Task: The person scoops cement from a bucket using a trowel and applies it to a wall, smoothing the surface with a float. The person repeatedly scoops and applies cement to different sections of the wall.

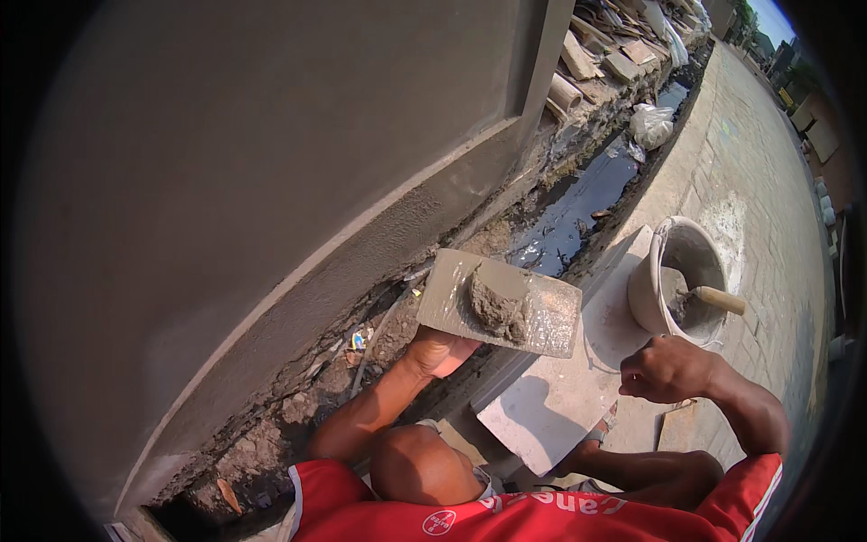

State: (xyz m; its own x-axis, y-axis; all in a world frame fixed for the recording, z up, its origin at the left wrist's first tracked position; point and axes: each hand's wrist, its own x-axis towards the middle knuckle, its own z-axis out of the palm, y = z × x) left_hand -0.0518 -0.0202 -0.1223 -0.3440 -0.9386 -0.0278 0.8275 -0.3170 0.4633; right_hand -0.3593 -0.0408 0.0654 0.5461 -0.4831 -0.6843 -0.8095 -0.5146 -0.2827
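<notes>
My left hand (440,350) holds a flat rectangular mortar board (449,289) from below, the fingers mostly hidden under it. On the board lies a heap of wet grey mortar (497,305), with wet smears around it. My right hand (666,369) is curled into a fist just short of a pale bucket (643,289), with nothing seen sticking out of it. Inside the bucket a trowel (719,300) leans on the rim, its wooden handle pointing out to the right. Grey mortar clings to the bucket's inner wall.
A smooth grey plastered wall (271,163) fills the left side. Between it and the paved road (768,199) runs a ditch with dark water (578,212). Pale slabs (533,411) lie beside my knees (424,465). Rubble (614,45) and a white plastic bag (652,125) are farther off.
</notes>
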